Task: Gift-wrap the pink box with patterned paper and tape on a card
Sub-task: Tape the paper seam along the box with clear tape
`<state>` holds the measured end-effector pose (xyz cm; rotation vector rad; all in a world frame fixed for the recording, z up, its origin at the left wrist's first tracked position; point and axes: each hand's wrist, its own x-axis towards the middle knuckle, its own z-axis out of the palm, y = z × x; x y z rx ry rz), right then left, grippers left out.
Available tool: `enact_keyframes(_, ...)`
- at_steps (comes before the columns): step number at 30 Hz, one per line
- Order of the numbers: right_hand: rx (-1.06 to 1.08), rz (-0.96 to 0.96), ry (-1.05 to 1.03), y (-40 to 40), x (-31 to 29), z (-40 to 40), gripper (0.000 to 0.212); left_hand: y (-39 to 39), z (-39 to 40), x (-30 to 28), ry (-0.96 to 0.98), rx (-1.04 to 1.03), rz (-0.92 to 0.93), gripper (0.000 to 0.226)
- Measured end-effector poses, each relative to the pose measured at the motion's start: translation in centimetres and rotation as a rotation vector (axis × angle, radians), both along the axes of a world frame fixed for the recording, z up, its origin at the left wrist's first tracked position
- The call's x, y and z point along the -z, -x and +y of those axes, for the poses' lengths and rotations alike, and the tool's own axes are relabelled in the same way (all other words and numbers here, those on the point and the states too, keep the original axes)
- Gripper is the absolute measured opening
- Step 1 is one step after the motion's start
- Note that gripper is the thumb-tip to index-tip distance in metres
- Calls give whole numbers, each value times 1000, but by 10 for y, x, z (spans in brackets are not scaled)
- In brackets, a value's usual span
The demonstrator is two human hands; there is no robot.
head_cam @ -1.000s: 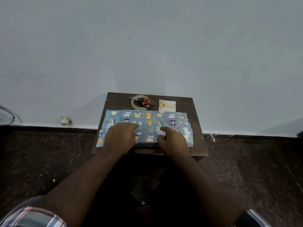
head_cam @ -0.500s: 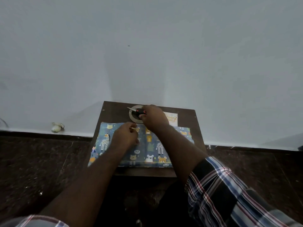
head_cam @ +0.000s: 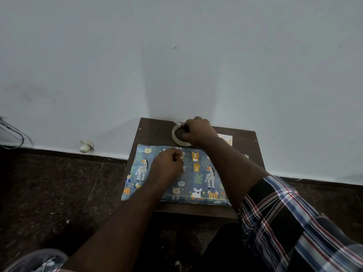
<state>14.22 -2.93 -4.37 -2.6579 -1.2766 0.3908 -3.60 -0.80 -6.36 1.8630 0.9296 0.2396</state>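
On the table, your left hand pinches the folded paper while right-hand fingers curl over scissors at the tape roll; taping, ends, card remain

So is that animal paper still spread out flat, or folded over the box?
Folded over. The patterned paper forms a closed packet on the table, with no pink showing; the left hand presses on top.
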Motion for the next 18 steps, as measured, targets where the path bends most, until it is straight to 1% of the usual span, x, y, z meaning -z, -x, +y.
enact_keyframes(2, 62, 31, -67, 2, -3, 1, 40, -1, 0, 0, -1, -6, 0, 19)
enact_keyframes(5, 36, 46, 13, 5, -5, 0, 39, -1, 0, 0, -11, -9, 5, 18)
enact_keyframes(7, 15, 47, 54, 8, -6, -2, 31, -1, 0, 1, -13, -6, 0, 18)
enact_keyframes(10, 45, 29, 82, 12, -3, -1, 17, -1, 0, 2, -34, 0, 1, 18)
enact_keyframes(12, 14, 26, 126, 13, -4, 0, 9, -1, 0, 2, -53, 3, 17, 19)
enact_keyframes(15, -105, 24, 139, 14, -2, 3, 11, -1, -1, 1, -52, 14, 22, 20)
enact_keyframes(18, -86, -7, 131, 16, -1, 3, 11, -1, -2, 0, -51, 38, 38, 22)
